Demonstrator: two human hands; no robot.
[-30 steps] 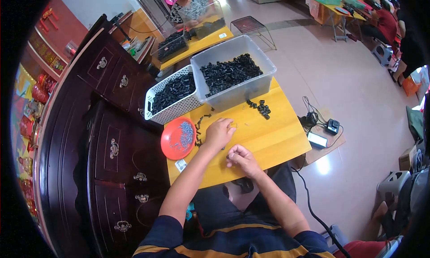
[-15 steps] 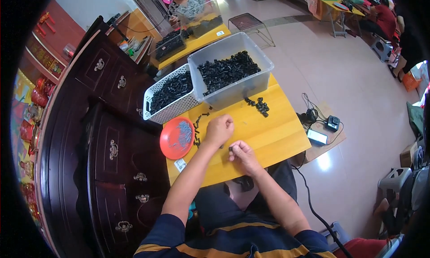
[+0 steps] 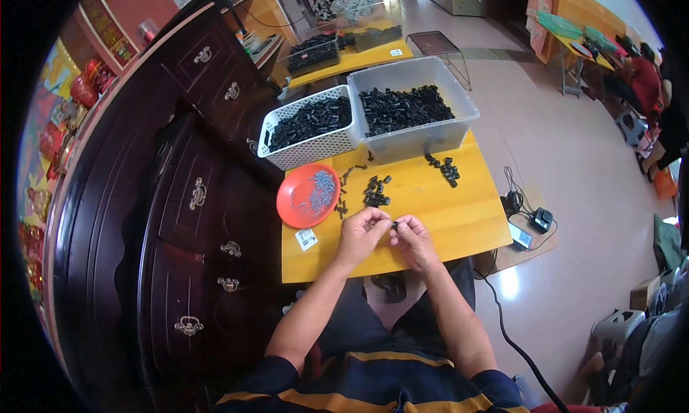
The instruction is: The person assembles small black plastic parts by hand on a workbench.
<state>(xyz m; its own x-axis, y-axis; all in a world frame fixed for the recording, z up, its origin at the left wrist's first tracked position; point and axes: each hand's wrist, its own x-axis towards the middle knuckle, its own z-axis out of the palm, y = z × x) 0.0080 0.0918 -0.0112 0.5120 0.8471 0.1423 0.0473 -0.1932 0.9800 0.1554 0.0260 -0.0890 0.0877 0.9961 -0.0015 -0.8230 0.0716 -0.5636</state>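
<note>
Black, small piece [image 3: 395,226] pinched between thumb and fingers of the right hand [image 3: 418,246], above the near part of a yellow table [image 3: 463,219]. Left hand [image 3: 361,235] drawn narrow, thumb and fingertips bunched right beside that piece; cannot tell whether gripping it too. Just beyond the fingers, a loose cluster of black parts [image 3: 375,196] on the tabletop; to the left of these, a straggling line of slim dark pieces [image 3: 341,208]. Further left, a red plate [image 3: 290,210] with a scatter of small silvery bits [image 3: 323,190], and close to its near side a white label [image 3: 306,239]. Along the far side, a white perforated basket [image 3: 310,153] just beside a translucent bin [image 3: 410,149], both heaped with black parts. In front of the bin, toward the right, another small group [image 3: 448,172]. Left of the table, a dark cabinet [image 3: 108,176] with ornate handles; beyond the bin, a second yellow table [image 3: 372,56] with clear containers, and a person [image 3: 337,8] behind it.
</note>
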